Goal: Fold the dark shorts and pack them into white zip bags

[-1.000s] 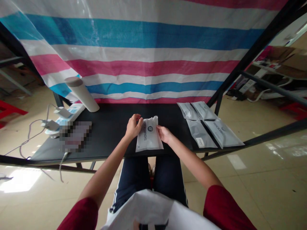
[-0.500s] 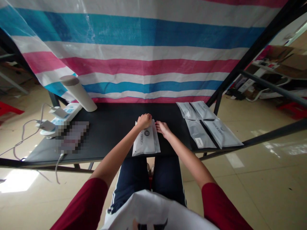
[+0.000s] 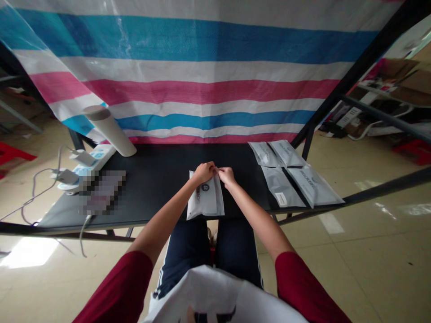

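A frosted plastic bag (image 3: 206, 202) with dark printed lettering and a round logo lies on the black table in front of me, close to its front edge. My left hand (image 3: 204, 172) is closed at the bag's far end, its fingers curled over the top edge. My right hand (image 3: 226, 176) pinches the bag's upper right corner, fingertips meeting those of my left hand. Whatever is inside the bag cannot be made out. At the right end of the table lie several similar grey-white bags (image 3: 284, 187), one with a small white label.
At left stand a pale bottle (image 3: 112, 133), a white power strip (image 3: 96, 157) with plugged-in chargers, and a blurred-out flat device (image 3: 103, 190) with a cable. Behind the black table (image 3: 158, 179) hangs a striped sheet (image 3: 202, 94). Dark metal posts (image 3: 340, 98) frame it.
My right hand has moved left and slightly up, from resting by the bag's right edge to pinching its top corner. My left hand has shifted slightly right along the edge.
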A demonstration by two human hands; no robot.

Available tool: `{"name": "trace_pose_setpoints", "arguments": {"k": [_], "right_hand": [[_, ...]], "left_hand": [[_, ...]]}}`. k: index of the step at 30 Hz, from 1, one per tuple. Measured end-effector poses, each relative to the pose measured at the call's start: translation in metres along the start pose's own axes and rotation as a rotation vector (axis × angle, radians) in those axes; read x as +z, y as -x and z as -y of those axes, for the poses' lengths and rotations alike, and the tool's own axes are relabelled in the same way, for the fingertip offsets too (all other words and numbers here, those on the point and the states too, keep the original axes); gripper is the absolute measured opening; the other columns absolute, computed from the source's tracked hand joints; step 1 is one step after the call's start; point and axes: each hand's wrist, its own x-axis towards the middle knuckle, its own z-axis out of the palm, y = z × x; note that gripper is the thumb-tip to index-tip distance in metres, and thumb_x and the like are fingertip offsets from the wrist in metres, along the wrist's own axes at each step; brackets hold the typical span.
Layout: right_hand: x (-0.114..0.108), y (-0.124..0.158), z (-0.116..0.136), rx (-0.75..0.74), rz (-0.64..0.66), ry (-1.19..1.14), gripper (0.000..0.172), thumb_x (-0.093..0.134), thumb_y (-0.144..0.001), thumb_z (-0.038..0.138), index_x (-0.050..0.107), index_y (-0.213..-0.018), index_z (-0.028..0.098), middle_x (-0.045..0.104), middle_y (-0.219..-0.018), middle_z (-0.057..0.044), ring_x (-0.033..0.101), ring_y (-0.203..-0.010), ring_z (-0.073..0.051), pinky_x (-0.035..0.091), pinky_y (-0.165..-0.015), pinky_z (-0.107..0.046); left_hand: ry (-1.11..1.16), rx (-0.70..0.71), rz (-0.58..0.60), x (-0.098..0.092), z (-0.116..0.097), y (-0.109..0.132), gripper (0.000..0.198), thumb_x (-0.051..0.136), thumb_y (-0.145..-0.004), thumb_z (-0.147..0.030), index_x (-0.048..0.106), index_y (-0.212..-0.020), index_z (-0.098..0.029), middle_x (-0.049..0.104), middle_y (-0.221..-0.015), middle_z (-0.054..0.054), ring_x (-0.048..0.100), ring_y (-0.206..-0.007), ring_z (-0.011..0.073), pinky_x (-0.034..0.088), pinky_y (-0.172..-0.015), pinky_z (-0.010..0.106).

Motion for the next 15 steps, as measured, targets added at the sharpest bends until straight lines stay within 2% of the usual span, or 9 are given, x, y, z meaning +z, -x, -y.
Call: {"name": "trace_pose_setpoints", "arguments": {"k": [5,15], "right_hand": [[-0.002,0.004,0.001,-0.004,-0.013,0.042,0.031,0.060,-0.076,0.039,0.065,-0.057,0.016,0.056,-0.050,0.001,0.059,-0.059,-0.015,0.040,-0.051,-0.020],[-0.015,0.033,-0.001,0.044,0.017,0.012,0.032,0.060,-0.079,0.042,0.070,-0.064,0.015,0.061,-0.053,0.000,0.065,-0.057,-0.018,0.052,-0.053,-0.023]], "left_hand": [[0.027,0.025,-0.024,0.003,-0.001,0.002,0.027,0.041,-0.092,-0.022,0.067,-0.096,-0.020,0.072,-0.091,0.007,0.067,-0.087,0.0206,0.045,-0.075,0.027],[0.037,0.042,-0.015,0.007,-0.010,0.002,0.025,0.044,-0.089,-0.020,0.069,-0.095,-0.021,0.073,-0.091,0.006,0.067,-0.086,0.0207,0.045,-0.076,0.027]]}}
